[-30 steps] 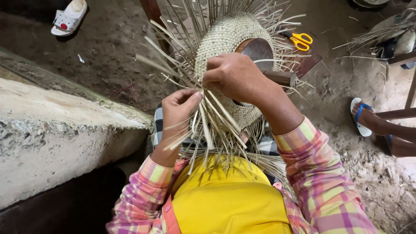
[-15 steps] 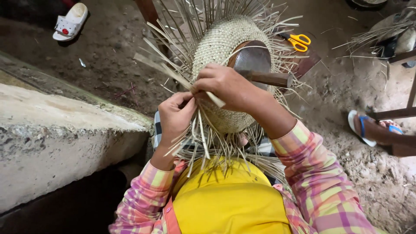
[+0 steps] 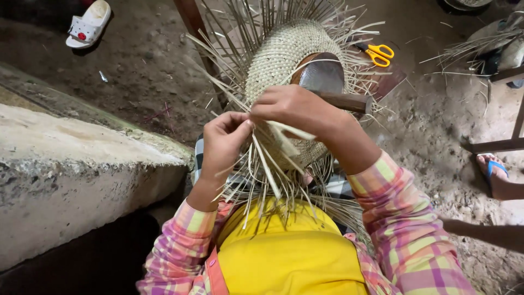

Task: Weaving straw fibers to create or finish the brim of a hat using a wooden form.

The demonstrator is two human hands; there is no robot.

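Both hands work the woven straw hat (image 3: 289,60) on the lap: left hand (image 3: 226,139) fingers pinch loose strips (image 3: 267,175), right hand (image 3: 297,109) clamps one. Best keep strips taut, flat.

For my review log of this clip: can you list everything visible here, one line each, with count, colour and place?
woven straw piece: one, pale tan, centre, loose strips fanning out
wooden form: one, dark brown, inside the weave
scissors: one pair, yellow handles, upper right on the dirt floor
sandal: one, white, upper left
concrete ledge: one, grey, left
straw pile: pale, upper right
another person's foot: one, blue sandal, right edge
left hand: pinching strips
right hand: gripping strips over the weave
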